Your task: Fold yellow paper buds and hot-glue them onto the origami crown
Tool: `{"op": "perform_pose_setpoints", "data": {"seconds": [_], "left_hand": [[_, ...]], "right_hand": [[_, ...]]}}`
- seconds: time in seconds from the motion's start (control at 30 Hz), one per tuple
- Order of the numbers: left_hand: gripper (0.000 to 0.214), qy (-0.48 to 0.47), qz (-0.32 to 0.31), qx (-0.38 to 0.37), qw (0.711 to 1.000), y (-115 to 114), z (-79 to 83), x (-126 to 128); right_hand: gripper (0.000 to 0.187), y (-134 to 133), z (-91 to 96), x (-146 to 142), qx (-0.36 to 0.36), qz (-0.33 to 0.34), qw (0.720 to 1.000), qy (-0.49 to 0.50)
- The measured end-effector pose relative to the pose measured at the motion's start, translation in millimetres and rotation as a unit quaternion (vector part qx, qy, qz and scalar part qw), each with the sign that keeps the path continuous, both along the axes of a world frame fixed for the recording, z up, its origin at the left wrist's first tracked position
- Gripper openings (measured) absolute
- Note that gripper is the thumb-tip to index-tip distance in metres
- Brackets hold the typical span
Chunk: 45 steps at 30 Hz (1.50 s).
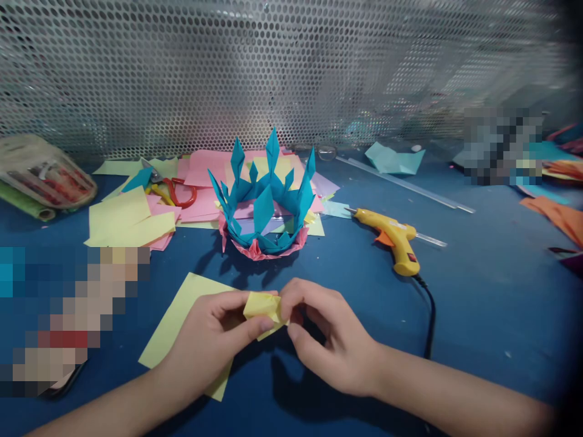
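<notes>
A small piece of folded yellow paper is held up between my two hands. My left hand pinches its left side, thumb in front and fingers behind. At its right edge, my right hand grips it between thumb and curled fingers. Beneath my left hand lies a flat pale yellow sheet, partly covered by the hand and wrist. Just beyond my hands stands a blue folded-paper crown with pointed tips and pink paper trim around its base.
A yellow glue gun with a black cord lies at the right. Clear glue sticks rest behind it. Red-handled scissors sit on piled coloured paper. A clear container stands far left, before a perforated metal panel.
</notes>
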<state>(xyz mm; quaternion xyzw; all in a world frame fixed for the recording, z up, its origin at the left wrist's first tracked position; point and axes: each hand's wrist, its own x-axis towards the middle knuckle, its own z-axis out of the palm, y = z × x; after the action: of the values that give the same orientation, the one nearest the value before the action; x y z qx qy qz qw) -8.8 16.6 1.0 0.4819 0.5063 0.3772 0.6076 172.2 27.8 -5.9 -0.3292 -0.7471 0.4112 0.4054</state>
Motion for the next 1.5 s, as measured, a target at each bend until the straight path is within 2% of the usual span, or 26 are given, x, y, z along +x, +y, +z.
{"op": "perform_pose_setpoints", "data": {"seconds": [0.1, 0.2, 0.27, 0.4, 0.7, 0.83, 0.93, 1.07, 1.2, 1.33, 1.5], "left_hand": [[0.002, 0.026, -0.001, 0.01, 1.0, -0.7, -0.6, 0.2], [0.009, 0.05, -0.009, 0.021, 0.998, -1.8, -0.2, 0.1], [0.013, 0.064, -0.004, 0.024, 0.998, -2.9, -0.1, 0.0], [0.019, 0.089, 0.02, 0.024, 0.996, -4.9, -1.8, -0.2], [0.011, 0.093, 0.055, 0.053, 0.993, -4.1, -7.4, 0.7], [0.012, 0.074, 0.057, 0.051, 0.994, -2.1, -7.1, 1.0], [0.007, 0.056, 0.057, 0.046, 0.996, -1.1, -5.3, 0.9], [0.02, 0.045, 0.066, 0.045, 0.996, -1.2, -3.5, 0.4], [0.021, 0.041, 0.056, 0.038, 0.997, -2.8, -4.6, -0.1], [0.01, 0.023, 0.019, 0.036, 0.999, -4.2, -5.4, -0.7], [0.015, 0.001, -0.006, 0.019, 1.0, -2.7, -1.2, -1.2]], "right_hand": [[0.009, -0.6, 2.4, -0.9, -0.017, 0.011, 1.0, 0.023], [0.024, -0.9, -1.0, -3.8, -0.054, -0.01, 0.998, 0.025], [0.028, -1.1, -3.9, -6.0, -0.106, -0.031, 0.993, 0.029], [0.021, -0.5, -4.1, -9.1, -0.208, -0.053, 0.974, 0.079], [0.014, 1.4, -1.9, -11.2, -0.293, -0.021, 0.947, 0.129], [0.015, 3.5, -0.8, -9.9, -0.331, -0.038, 0.935, 0.125], [0.016, 4.6, 1.0, -8.9, -0.347, -0.045, 0.928, 0.125], [0.018, 5.4, 1.4, -9.1, -0.359, -0.044, 0.926, 0.111], [0.014, 5.2, 0.7, -10.0, -0.341, -0.051, 0.935, 0.077], [0.012, 2.2, -1.9, -9.1, -0.312, -0.063, 0.946, 0.065], [0.014, -0.5, -3.7, -7.9, -0.295, -0.057, 0.951, 0.073]]}}
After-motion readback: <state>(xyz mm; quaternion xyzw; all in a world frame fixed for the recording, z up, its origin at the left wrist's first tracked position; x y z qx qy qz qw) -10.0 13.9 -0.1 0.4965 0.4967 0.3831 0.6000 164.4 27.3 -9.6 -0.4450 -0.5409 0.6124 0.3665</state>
